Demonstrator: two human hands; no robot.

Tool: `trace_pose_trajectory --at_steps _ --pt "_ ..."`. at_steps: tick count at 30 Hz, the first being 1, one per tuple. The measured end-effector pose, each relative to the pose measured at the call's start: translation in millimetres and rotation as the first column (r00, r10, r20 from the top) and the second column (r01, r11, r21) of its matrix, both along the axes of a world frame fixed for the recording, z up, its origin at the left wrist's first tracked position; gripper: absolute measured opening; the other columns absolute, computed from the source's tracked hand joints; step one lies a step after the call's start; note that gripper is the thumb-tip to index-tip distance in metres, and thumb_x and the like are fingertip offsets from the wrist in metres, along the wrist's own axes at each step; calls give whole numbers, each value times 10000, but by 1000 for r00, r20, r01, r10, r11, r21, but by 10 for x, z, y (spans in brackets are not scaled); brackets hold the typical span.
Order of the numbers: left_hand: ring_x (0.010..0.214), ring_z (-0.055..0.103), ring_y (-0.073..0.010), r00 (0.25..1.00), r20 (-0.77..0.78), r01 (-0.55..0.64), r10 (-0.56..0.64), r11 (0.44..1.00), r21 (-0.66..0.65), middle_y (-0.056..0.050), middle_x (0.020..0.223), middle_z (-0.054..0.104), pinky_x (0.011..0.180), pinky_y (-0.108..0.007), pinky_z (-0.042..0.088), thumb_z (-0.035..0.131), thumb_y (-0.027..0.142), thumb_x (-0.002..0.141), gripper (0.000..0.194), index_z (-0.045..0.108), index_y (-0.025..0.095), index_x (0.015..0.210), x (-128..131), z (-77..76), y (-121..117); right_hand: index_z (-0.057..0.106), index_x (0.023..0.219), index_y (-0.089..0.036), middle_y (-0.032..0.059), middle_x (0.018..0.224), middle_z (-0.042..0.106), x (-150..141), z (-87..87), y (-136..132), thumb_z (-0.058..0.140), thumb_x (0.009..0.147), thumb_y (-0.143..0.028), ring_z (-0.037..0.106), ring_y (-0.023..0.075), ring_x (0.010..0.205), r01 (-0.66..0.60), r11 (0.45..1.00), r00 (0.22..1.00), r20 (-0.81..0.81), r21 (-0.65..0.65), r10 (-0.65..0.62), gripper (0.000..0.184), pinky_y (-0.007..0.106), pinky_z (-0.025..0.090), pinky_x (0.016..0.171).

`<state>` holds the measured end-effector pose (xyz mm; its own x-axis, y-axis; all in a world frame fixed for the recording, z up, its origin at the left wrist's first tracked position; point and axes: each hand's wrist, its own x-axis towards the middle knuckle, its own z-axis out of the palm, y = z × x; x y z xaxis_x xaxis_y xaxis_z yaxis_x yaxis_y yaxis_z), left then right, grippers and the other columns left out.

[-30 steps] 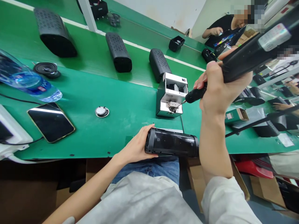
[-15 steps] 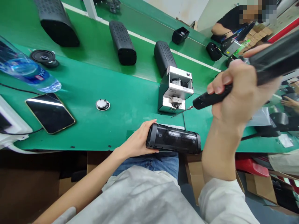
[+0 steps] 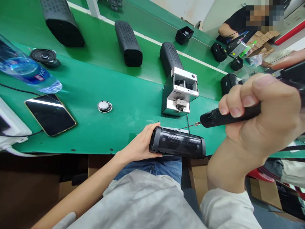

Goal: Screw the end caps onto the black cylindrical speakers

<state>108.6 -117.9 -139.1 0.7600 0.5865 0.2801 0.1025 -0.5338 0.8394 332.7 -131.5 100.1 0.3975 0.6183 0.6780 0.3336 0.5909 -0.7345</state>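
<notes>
Black speaker (image 3: 177, 142) is sitting lower center of the frame, lying on its side right at the front edge of the green desk (image 3: 133, 90), shiny perforated side showing. Left hand (image 3: 143, 143) has it by its left end, thumb and fingers clasped around the casing. Right hand (image 3: 264, 111), over on the right side, has its fingers curled tight around a black screwdriver (image 3: 213, 117), with the thin bit slanting down-left to the speaker's upper edge. Honestly can't tell if the tip is actually touching. Just above the speaker there's a boxy silver machine (image 3: 182, 90), and right behind that a dark perforated housing (image 3: 170, 57). Two more of those are up top: one housing (image 3: 128, 44) near the upper middle and a bigger housing (image 3: 63, 25) at upper left. Over on the left you've got a phone (image 3: 50, 114) lying screen up, a water bottle (image 3: 30, 71) at the frame edge, and a round black speaker driver (image 3: 45, 58) near it. A small silvery disc (image 3: 105, 106) lies on its own left of center. Somebody in a dark top (image 3: 234, 20) is in the upper right.
</notes>
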Motion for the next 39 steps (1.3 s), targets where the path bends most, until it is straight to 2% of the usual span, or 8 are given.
trace_pose_trajectory --at_steps 10,14,18,23,28,32,36,39 --pt "1587 567 -497 1000 6 -5 5 1000 -19 -237 1700 514 1302 -709 531 1082 439 816 1280 236 313 1768 12 23 -10 743 1021 -253 -93 627 513 -47 -634 47 811 838 -63 398 93 373 -176 980 975 -120 92 187 272 230 344 324" --pt "1573 573 -506 1000 5 9 -9 1000 -25 -243 1694 510 1286 -707 542 1078 447 821 1251 256 307 1754 14 35 -7 713 1030 -245 -86 659 487 -38 -738 28 823 879 -107 417 95 401 -173 980 979 -94 102 183 232 225 384 326" --pt "1563 579 -504 1000 16 9 -9 999 -31 -249 1689 511 1275 -699 550 1067 467 835 1229 264 298 1750 18 39 -7 686 992 -243 -97 611 449 -19 -722 36 883 880 -136 349 82 358 -184 969 981 -27 164 191 250 220 342 276" --pt "1568 579 -495 1000 19 6 -5 999 -49 -248 1691 514 1276 -687 552 1062 463 839 1219 273 289 1752 14 25 -10 673 1033 -238 -78 671 489 13 -718 34 847 932 -144 459 102 418 -193 979 979 -62 60 197 222 240 431 338" --pt "1583 574 -488 1000 18 -16 17 999 -45 -235 1693 524 1302 -685 535 1082 442 806 1241 289 290 1748 16 13 -13 701 1056 -247 -94 660 532 2 -754 15 830 934 -111 457 89 392 -241 966 969 -25 91 244 224 227 425 340" --pt "1586 573 -477 1000 5 -24 24 1000 2 -228 1689 522 1310 -682 531 1070 426 822 1225 275 296 1745 23 6 -19 761 1105 -239 -88 650 562 76 -549 -18 843 897 -86 492 110 389 -281 959 958 -46 32 282 271 256 449 350" --pt "1591 576 -474 999 13 -36 36 999 11 -222 1712 517 1313 -672 536 1083 413 803 1261 271 302 1762 20 -5 -25 769 1046 -249 -116 601 476 233 -218 142 756 825 -59 409 81 378 -151 956 980 -93 250 179 291 221 348 341" --pt "1583 586 -472 999 9 -34 34 999 8 -220 1719 514 1306 -670 546 1088 388 796 1287 255 311 1774 9 -12 -29 689 944 -267 -128 567 429 346 -136 444 726 829 -114 417 89 391 22 926 995 -102 378 18 195 222 325 355"
